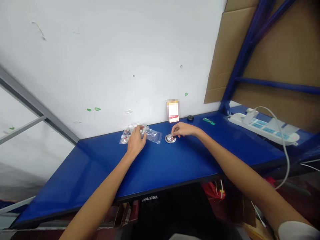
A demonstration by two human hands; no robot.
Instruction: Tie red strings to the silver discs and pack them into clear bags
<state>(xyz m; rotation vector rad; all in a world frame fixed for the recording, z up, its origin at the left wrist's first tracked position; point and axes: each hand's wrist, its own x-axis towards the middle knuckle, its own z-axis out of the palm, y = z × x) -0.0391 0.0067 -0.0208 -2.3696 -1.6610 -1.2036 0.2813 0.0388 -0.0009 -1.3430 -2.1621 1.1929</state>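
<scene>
My left hand (136, 140) rests over a clear plastic bag (154, 136) near the wall, its thumb and fingers apart. Silvery round pieces with red marks (125, 138) show inside the bag, partly covered by the hand. To the right, a round silvery metal disc (170, 139) with a small red spot lies on the blue table. My right hand (183, 129) reaches it from the right, thumb and fingertips pinched at its upper edge. The disc looks like two layers, one smaller on top; the exact grip is hard to see.
Against the white wall stands a small card (173, 113), partly blurred. A black round object (190, 118) and a green strip (208, 121) lie at the back of the blue table (165, 170). A white power strip (265, 128) with a trailing cable is at the right.
</scene>
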